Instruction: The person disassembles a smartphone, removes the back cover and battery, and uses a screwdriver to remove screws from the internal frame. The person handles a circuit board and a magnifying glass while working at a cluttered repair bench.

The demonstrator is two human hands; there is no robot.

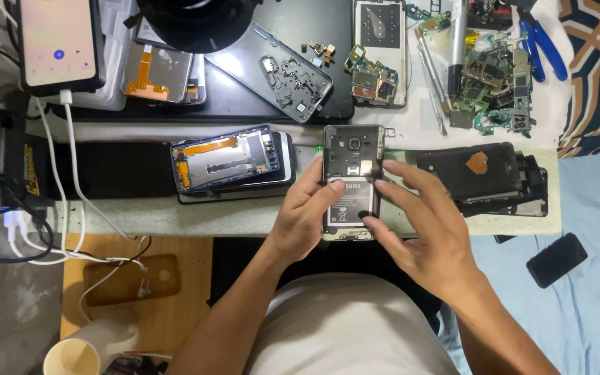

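Note:
My left hand holds an opened black phone with its back cover off, thumb resting on the white-labelled battery. My right hand hovers at the phone's right side, fingers spread, with the fingertips touching the battery's right and lower edge. The phone is held just above the front edge of a low work table.
A stack of opened phone frames lies left of the phone, another black stack right. Circuit boards, metal tools, blue-handled pliers sit at the back. A lit phone charges top left; cables hang down. A cup sits below.

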